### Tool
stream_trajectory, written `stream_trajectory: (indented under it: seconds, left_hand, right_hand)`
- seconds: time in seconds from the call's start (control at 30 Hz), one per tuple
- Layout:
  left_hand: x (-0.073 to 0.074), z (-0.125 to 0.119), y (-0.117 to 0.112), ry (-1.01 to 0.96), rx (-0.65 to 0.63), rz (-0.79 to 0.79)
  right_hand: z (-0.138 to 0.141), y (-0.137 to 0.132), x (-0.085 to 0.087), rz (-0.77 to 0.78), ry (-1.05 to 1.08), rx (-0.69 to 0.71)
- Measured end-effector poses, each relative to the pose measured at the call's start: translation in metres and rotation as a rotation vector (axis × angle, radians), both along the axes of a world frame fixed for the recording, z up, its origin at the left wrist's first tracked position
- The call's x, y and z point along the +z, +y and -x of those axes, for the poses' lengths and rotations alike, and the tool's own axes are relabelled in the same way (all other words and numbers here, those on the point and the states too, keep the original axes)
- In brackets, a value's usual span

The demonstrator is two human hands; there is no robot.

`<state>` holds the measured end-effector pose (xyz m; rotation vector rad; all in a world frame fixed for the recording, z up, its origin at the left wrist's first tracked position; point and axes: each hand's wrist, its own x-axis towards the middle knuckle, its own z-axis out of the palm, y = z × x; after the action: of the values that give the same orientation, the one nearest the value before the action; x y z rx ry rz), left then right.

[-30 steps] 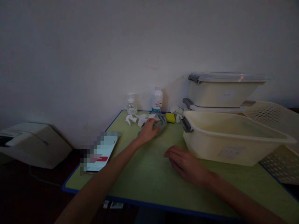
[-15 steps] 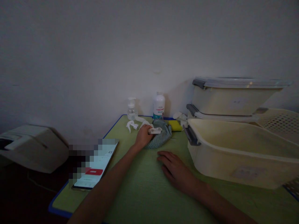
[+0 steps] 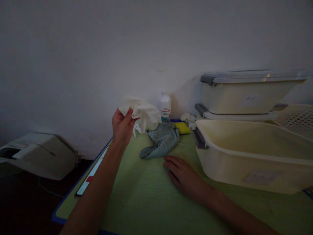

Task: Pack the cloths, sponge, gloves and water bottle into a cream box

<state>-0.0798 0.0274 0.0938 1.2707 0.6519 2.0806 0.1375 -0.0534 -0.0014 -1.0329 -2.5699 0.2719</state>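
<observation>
My left hand (image 3: 123,127) is raised above the table and pinches a thin white glove (image 3: 146,112) near its cuff; the glove's limp fingers hang to the right. Behind and below it, a white spray trigger (image 3: 137,129) is partly covered. A grey-green mesh cloth (image 3: 163,138) lies crumpled on the green table (image 3: 137,192), just beyond the fingertips of my right hand (image 3: 182,176). That hand rests palm down on the tabletop, its fingers stretched out and holding nothing. Beside the cloth is a yellow sponge (image 3: 182,128).
A white bottle (image 3: 165,107) stands by the wall, with another crumpled white piece (image 3: 189,119) to its right. Cream bins (image 3: 244,169), some stacked and lidded, fill the right side. My left forearm partly hides a phone (image 3: 84,184). A white appliance-like box (image 3: 41,156) is at left.
My left hand has lifted the white glove off the mesh cloth, moving up and left. The cloth now lies more spread out. My right hand has stayed nearly still.
</observation>
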Motion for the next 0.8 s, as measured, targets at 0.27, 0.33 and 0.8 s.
stream_trajectory:
  seconds: [0.27,0.33,0.8]
  left_hand:
    - [-0.012,0.002,0.010,0.397,0.003,0.095]
    - [-0.033,0.000,0.017,0.642,-0.023,0.240]
    - [-0.082,-0.045,-0.005,1.446,0.094,0.292]
  right_hand:
    - [0.001,-0.001,0.001,-0.016,-0.004,0.006]
    - [0.001,-0.002,0.003,-0.013,-0.005,0.005]
    - [0.001,0.000,-0.001,-0.023,-0.017,0.008]
